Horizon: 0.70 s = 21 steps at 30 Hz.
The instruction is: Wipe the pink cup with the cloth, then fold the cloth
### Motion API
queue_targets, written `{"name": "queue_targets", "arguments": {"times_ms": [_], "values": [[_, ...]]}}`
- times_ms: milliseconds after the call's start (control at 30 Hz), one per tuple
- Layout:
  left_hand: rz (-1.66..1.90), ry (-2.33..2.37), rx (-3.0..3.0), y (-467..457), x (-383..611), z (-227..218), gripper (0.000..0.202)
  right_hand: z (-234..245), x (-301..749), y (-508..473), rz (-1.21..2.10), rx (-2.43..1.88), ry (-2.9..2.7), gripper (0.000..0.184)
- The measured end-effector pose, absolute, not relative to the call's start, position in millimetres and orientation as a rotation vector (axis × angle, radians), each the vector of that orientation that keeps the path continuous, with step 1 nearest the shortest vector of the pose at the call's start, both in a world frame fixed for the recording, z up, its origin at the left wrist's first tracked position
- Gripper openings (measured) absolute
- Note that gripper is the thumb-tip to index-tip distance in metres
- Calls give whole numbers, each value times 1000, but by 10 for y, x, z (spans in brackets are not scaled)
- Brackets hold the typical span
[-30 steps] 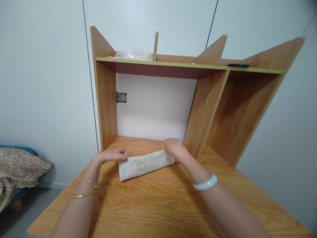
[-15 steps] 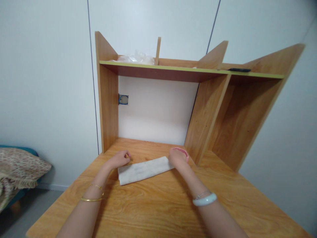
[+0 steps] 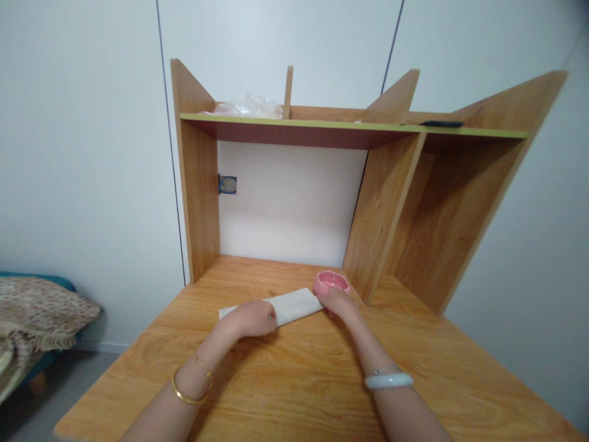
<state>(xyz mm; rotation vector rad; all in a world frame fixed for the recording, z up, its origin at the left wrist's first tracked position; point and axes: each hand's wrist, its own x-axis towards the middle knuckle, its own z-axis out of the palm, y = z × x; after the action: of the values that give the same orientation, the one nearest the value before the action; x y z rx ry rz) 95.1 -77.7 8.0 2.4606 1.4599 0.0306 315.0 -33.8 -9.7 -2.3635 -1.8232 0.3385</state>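
A folded white cloth (image 3: 294,305) lies as a long strip across the wooden desk, slanting up to the right. My left hand (image 3: 257,317) rests over its left half with curled fingers closed at the near edge, hiding part of it. At the strip's right end, my right hand (image 3: 337,302) has its fingers pressed together on the corner; the fingertips are partly hidden. Just behind that hand stands a pink bowl (image 3: 332,281) with a wavy rim.
A wooden hutch (image 3: 202,202) with upright panels rises from the back of the desk (image 3: 294,393). On its shelf lie a clear plastic bag (image 3: 248,107) and a flat black object (image 3: 442,124). A patterned throw (image 3: 46,307) covers a blue seat at left.
My left hand has moved right and nearer, from the strip's far left end onto its near edge. My right hand has drawn slightly nearer, uncovering the pink bowl.
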Motion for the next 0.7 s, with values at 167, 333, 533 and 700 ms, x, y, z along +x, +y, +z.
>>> {"name": "queue_targets", "arguments": {"times_ms": [167, 333, 533, 700], "values": [[-196, 1589, 2594, -1072, 1186, 90, 38, -186, 3181, -305, 412, -2306, -1813, 25], [-269, 1606, 2605, -1207, 1313, 38, 37, -209, 3171, -265, 419, -2239, -1827, 19], [-330, 1620, 2623, -1244, 1368, -26, 38, 65, 2891, -218, 362, -2067, -1866, 23], [-248, 1714, 2641, -1253, 1430, -176, 47, 335, 2271, -328, 305, -1913, -2020, 21]]}}
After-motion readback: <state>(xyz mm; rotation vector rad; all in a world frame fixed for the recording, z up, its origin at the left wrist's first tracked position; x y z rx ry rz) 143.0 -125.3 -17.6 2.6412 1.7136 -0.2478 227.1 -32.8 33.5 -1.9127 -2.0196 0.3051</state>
